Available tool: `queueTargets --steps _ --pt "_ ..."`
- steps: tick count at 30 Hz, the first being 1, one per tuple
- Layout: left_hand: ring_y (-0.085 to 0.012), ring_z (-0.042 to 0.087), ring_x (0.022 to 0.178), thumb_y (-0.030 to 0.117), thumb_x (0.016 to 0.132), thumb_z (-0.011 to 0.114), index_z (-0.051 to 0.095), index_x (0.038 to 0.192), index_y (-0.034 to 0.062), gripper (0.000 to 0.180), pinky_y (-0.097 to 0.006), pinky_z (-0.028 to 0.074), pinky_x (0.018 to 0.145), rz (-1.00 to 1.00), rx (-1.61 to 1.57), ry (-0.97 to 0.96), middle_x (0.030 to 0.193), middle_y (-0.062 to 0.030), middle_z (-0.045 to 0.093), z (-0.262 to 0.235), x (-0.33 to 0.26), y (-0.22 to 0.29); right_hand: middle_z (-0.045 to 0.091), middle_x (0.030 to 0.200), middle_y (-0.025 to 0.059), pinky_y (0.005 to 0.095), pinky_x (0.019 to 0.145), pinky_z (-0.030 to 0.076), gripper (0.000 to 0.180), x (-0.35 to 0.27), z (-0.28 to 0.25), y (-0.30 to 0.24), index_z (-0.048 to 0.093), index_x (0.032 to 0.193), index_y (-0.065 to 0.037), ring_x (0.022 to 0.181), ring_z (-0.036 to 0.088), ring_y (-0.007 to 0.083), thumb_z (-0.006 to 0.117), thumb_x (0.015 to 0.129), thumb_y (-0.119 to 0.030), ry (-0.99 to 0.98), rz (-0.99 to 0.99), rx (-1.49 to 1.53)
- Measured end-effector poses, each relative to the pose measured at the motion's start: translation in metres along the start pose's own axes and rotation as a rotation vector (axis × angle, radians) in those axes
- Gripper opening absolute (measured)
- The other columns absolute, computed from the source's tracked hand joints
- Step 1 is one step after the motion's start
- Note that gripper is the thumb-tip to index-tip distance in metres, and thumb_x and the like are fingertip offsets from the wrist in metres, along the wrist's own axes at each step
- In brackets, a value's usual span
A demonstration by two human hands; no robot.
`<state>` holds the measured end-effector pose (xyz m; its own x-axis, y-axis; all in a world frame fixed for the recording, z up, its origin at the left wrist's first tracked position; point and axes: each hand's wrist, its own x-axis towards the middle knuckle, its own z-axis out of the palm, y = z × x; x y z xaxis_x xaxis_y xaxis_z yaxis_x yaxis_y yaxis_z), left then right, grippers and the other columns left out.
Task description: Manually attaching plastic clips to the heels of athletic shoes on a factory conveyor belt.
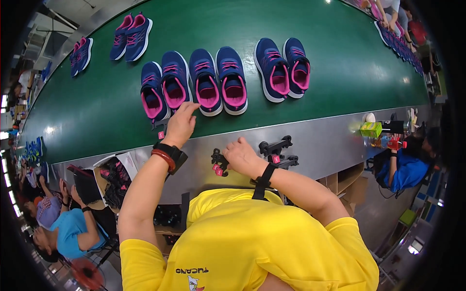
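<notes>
Head view, left hand [180,125] touching navy shoe [175,80], right hand [242,156] on black clips [219,160]

We see a long green conveyor belt [315,92] with a grey metal edge [330,136]. Beyond that edge sit open wooden shelves [347,182] and a grey floor [376,213]; windows [5,102] glow beyond the belt's far end.
</notes>
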<state>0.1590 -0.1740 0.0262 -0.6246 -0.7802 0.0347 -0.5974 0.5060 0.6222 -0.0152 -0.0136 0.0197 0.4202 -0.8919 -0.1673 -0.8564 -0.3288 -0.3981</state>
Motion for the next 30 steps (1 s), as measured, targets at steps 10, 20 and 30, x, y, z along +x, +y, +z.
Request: queueTargets --steps 10,20,30 --pt "-0.0318 0.059 0.094 0.0 0.075 0.059 0.055 0.104 0.0094 0.031 -0.04 0.05 0.076 0.13 -0.031 -0.027 0.105 -0.0074 0.06 0.013 0.02 -0.022 0.062 0.082 0.0084 0.0401 0.089 0.036 0.008 -0.008 0.02 0.003 0.061 0.079 -0.009 0.087 0.059 0.0254 0.062 0.076 -0.017 -0.161 0.194 0.001" --pt "-0.0336 0.059 0.087 0.0 0.073 0.061 0.055 0.095 0.0057 0.024 -0.04 0.049 0.073 0.147 -0.14 -0.011 0.093 -0.0114 0.06 0.021 0.023 -0.027 0.06 0.078 0.0107 0.0269 0.052 0.051 0.012 0.047 -0.015 0.014 0.037 0.104 -0.003 0.063 0.062 0.017 0.042 0.097 -0.012 0.135 0.75 1.638" --pt "-0.0351 0.058 0.085 0.003 0.076 0.057 0.057 0.09 0.0058 0.014 -0.042 0.048 0.07 0.123 -0.086 -0.048 0.088 -0.0132 0.059 -0.002 0.029 -0.039 0.057 0.066 0.0062 0.026 0.046 0.046 0.018 0.086 -0.021 -0.011 0.046 0.096 -0.004 0.052 0.057 0.0143 0.039 0.099 -0.02 -0.075 0.598 1.61"
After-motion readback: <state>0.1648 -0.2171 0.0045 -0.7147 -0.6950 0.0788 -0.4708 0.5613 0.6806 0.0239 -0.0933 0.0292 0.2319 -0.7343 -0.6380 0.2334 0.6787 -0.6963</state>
